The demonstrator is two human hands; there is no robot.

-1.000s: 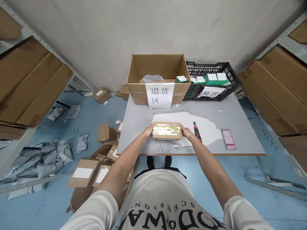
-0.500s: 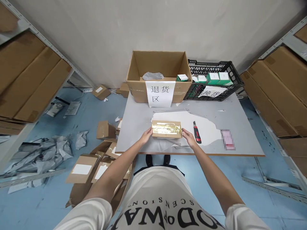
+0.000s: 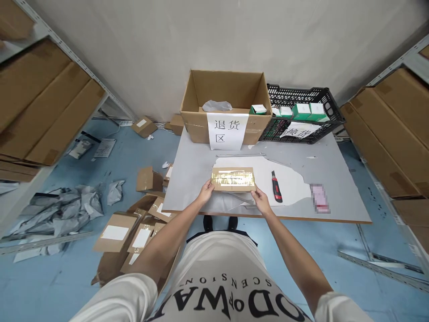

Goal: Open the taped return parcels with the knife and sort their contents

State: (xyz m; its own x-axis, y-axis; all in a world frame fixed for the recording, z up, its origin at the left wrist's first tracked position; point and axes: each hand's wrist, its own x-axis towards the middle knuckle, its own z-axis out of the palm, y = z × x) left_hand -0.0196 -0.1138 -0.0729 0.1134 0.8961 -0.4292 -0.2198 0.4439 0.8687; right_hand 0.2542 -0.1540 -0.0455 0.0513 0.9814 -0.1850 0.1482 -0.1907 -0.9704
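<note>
A small taped cardboard box (image 3: 233, 179) is held between my two hands above the front part of the table (image 3: 194, 179). My left hand (image 3: 205, 191) grips its left end, fingers closed at the lower corner. At the opposite end, my right hand (image 3: 260, 200) is closed on the lower right corner. Shiny clear tape and white label strips cover the top face. Just right of the box, a red and black utility knife (image 3: 276, 187) lies on a white sheet (image 3: 293, 183). Farther right is a pink item (image 3: 320, 198), blurred out.
Behind stand a large open carton (image 3: 194, 125) with a paper sign and a black plastic crate (image 3: 330, 112) holding green-white boxes. Opened cartons (image 3: 115, 230) and grey plastic bags (image 3: 77, 210) litter the floor at left. Loaded shelves flank both sides.
The box has tilted so its top face turns more towards me. My right hand has slid slightly left and down to the corner. The view has shifted a little.
</note>
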